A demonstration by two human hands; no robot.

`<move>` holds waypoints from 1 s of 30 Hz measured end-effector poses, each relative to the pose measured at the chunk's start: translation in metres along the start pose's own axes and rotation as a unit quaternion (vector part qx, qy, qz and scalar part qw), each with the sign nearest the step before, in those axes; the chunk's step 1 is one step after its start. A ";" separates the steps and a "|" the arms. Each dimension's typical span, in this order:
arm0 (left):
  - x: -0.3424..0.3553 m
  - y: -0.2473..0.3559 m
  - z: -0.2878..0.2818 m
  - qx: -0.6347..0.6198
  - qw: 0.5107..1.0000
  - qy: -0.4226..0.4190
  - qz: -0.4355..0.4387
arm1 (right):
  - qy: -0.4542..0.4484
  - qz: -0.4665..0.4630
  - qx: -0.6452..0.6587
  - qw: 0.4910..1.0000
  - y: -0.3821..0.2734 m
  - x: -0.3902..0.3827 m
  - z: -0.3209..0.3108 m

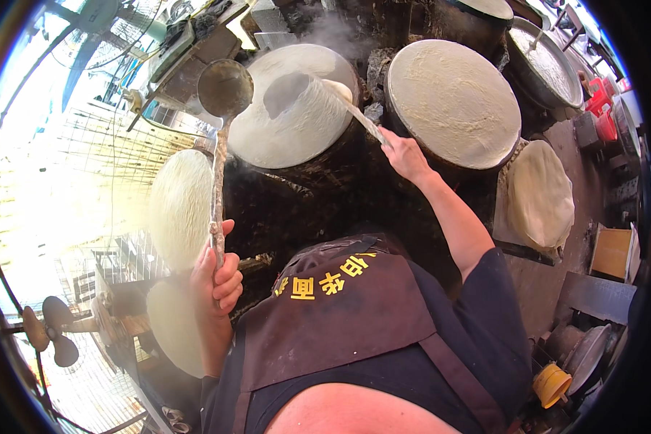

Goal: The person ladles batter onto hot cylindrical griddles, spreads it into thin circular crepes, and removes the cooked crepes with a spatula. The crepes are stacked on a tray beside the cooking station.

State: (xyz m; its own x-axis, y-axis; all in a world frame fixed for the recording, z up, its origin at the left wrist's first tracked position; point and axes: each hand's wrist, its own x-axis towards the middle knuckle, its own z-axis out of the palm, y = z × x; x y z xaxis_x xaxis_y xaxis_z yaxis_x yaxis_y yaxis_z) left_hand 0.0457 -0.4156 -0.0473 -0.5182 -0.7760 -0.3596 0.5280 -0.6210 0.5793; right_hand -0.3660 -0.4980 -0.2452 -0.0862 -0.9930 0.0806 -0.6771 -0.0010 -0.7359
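At the far left I see a fan (50,331), and to its right a pale oval sheet (181,210), well apart from the work. Next comes the left hand (222,283): its fingers are closed around the handle of a long metal ladle (218,177), which stands with the bowl up, just beside the left drum (340,155). I would hold this ladle level and away from the rim, so that nothing drips where it is not wanted. On the drum top lies a pale wet layer (289,141), with steam (336,32) behind it. By my judgement, the step in hand is to spread this layer. The far end of a stick-like tool (365,123) meets it near a grey patch (286,94); whether the patch is the tool's own head or a thin place, I cannot tell. To do it well, I would press lightly, make slow even rounds, and not dig into the surface. The right hand (406,155) grips the near end of this tool, with narrow fingers; I would let the wrist stay loose and out of the hot air. Further right, a second pale round (454,101) and a sheet stack (541,195) are untouched by either hand.
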 end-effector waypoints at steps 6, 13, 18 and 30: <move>0.009 0.001 -0.002 -0.009 1.000 0.013 -0.023 | -0.024 -0.017 -0.024 0.999 -0.012 -0.013 0.011; 0.035 0.007 0.009 -0.018 0.997 0.057 -0.041 | 0.060 0.023 -0.075 0.995 0.001 0.097 0.017; 0.038 0.007 0.003 -0.012 0.997 0.068 -0.047 | 0.031 -0.007 0.028 0.999 -0.022 0.092 0.027; 0.059 0.010 0.015 0.022 0.997 0.042 -0.068 | 0.048 0.128 -0.069 0.988 -0.032 0.112 0.045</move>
State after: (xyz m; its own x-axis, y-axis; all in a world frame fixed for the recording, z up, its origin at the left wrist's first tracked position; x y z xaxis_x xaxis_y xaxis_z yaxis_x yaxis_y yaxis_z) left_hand 0.0107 -0.4662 -0.0519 -0.5239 -0.6921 -0.4965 0.4255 -0.7176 0.5514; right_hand -0.3207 -0.6144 -0.2428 -0.3330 -0.9425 -0.0283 -0.7160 0.2722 -0.6428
